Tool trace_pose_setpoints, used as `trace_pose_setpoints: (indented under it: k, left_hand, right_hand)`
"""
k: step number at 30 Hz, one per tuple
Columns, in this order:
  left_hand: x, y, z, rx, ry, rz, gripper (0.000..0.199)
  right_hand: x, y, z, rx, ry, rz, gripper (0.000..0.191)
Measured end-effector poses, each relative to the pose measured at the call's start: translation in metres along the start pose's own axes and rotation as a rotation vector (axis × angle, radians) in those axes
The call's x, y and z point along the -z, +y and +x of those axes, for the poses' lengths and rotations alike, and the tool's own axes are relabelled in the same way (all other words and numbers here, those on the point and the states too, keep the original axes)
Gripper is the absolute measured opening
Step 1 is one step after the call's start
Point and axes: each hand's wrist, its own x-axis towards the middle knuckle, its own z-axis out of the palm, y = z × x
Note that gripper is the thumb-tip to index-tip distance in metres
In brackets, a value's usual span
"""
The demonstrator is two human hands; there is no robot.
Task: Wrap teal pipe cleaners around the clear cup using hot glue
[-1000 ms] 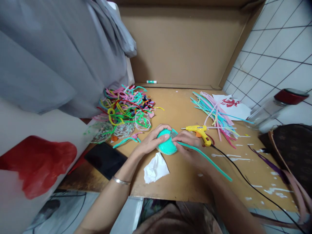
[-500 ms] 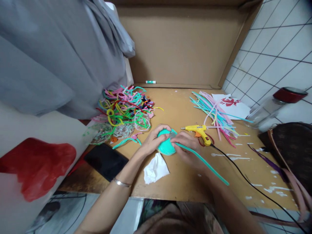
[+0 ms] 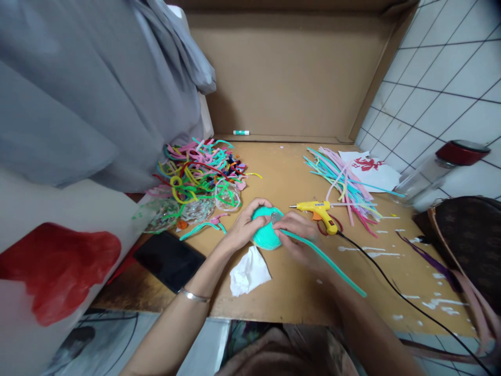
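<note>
A round turquoise disc (image 3: 266, 237), covered in fuzzy pipe cleaner, is held just over the table's near middle. My left hand (image 3: 248, 223) grips its left side, with the thumb lying on top. At the disc's right edge, my right hand (image 3: 299, 235) pinches a turquoise pipe cleaner (image 3: 324, 257), whose loose end trails toward the lower right. Between my hands a small greyish, clear patch (image 3: 276, 216) shows on the disc; I cannot make out what it is. A crumpled white tissue (image 3: 249, 271) lies just below the disc.
A yellow glue gun (image 3: 319, 210) lies right of my hands, its black cord running to the lower right. Tangled pipe cleaners (image 3: 199, 172) are heaped at the left; straight ones (image 3: 344, 180) lie at the right. A dark phone (image 3: 169, 260), a glass bottle (image 3: 425, 180) and a brown bag (image 3: 467, 245) flank the workspace.
Both hands keep almost the same hold on the disc and the pipe cleaner. The whole view has shifted very slightly.
</note>
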Motion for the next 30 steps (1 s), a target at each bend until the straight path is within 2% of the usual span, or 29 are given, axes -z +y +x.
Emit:
trace_pose_setpoints:
  k: [10, 15, 18, 24, 30]
  left_hand:
    - [-0.003, 0.001, -0.001, -0.057, 0.044, -0.025, 0.025]
    - [-0.003, -0.002, -0.001, -0.108, 0.012, -0.033, 0.019]
    - [0.001, -0.003, -0.003, -0.154, -0.039, -0.029, 0.026]
    - [0.011, 0.001, -0.005, -0.193, -0.169, 0.04, 0.057]
    - [0.012, 0.002, -0.003, -0.227, -0.185, 0.158, 0.059]
  right_hand:
    - [-0.002, 0.001, 0.0, 0.017, 0.034, 0.02, 0.012]
    - [-0.001, 0.002, 0.0, 0.017, 0.042, 0.011, 0.012]
    - [0.0, 0.002, 0.001, 0.024, 0.038, -0.009, 0.012]
    - [0.001, 0.005, 0.001, 0.0, 0.055, -0.013, 0.012]
    - [0.002, 0.004, 0.001, -0.058, 0.045, -0.029, 0.011]
